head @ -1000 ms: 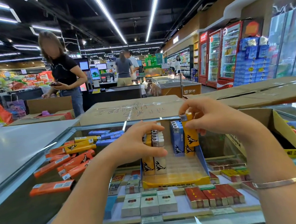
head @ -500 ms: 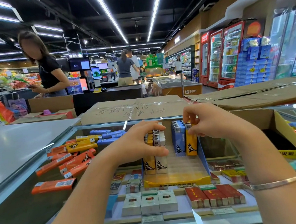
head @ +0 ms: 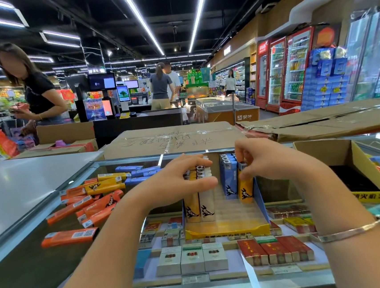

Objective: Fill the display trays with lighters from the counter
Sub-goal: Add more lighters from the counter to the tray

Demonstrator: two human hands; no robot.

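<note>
Yellow-fronted, blue-walled cardboard display tray (head: 227,232) sits on the glass counter top, partly filled. Left side: upright row of yellow and white plastic lighters (head: 199,203) with black animal logos. Right side: upright blue lighters (head: 229,179), one yellow lighter (head: 246,190) just beside them at the right wall. Centre lanes bare. Loose orange, yellow and blue lighters (head: 90,202) lie flat, scattered on the counter left of the tray.

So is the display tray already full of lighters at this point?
No: the display tray holds only a few upright lighters at its back, and most of its ribbed floor in front is bare.
</note>
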